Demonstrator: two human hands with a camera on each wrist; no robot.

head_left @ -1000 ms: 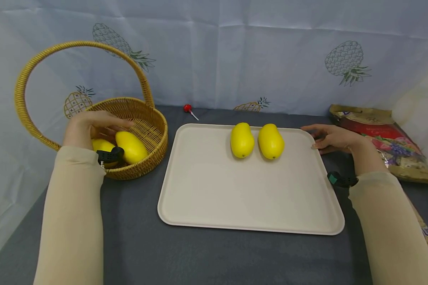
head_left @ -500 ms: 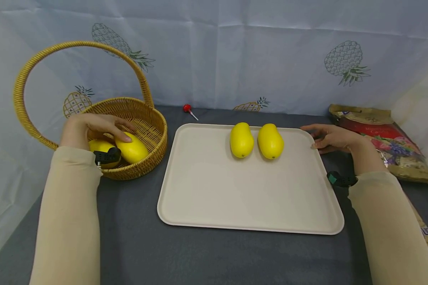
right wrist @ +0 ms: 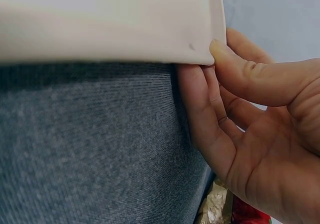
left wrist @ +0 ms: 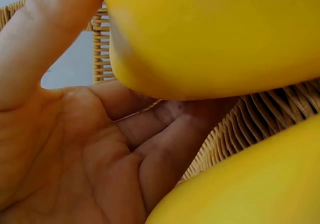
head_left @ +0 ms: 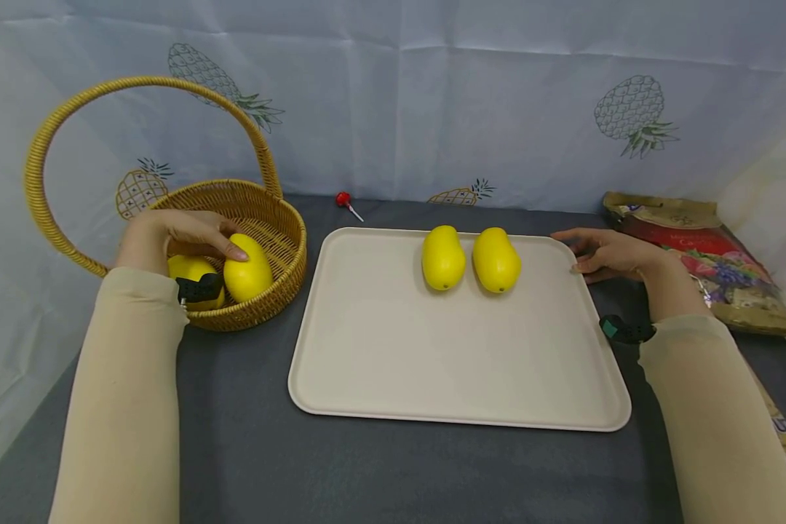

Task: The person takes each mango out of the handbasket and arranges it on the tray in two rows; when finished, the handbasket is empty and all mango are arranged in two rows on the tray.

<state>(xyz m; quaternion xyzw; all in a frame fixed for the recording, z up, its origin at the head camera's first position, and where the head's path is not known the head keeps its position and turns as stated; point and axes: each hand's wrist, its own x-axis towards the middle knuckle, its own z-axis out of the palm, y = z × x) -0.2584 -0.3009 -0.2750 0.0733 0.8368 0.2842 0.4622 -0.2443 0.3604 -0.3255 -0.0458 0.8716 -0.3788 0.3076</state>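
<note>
Behind the dark grey tabletop (head_left: pixel 393 466) we saw a pale, creased cloth (head_left: pixel 367 109) printed with pineapples. To the left stood a wicker basket (head_left: pixel 282 292) with a tall arched handle (head_left: pixel 151 81). The left hand (head_left: pixel 193 229) reached into it and held the right-hand basket mango (head_left: pixel 249 275), a yellow fruit, with the thumb on one side and the fingers on the opposite side, parted about as wide as the fruit itself. We could see that this mango was within the basket, but we could not tell whether it touched the bottom. Just to its left lay the other basket mango (head_left: pixel 190 267), also yellow, partly hidden by the hand and a black wrist device (head_left: pixel 198 287). Between the two arms we had a beige rectangular tray (head_left: pixel 458 356) lying flat, and near its far edge rested the left tray mango (head_left: pixel 443 257) and the right tray mango (head_left: pixel 496 260), side by side, each with a small dark spot at the near end. The right hand (head_left: pixel 618 251) pinched the tray's far right corner, thumb on the rim and fingers beneath, with little gap beyond the tray's own thickness. Past that hand we noticed a red and gold packet (head_left: pixel 720 251) printed with fruit, and beyond the tray's far left corner a red lollipop (head_left: pixel 343 199) on a white stick.
</note>
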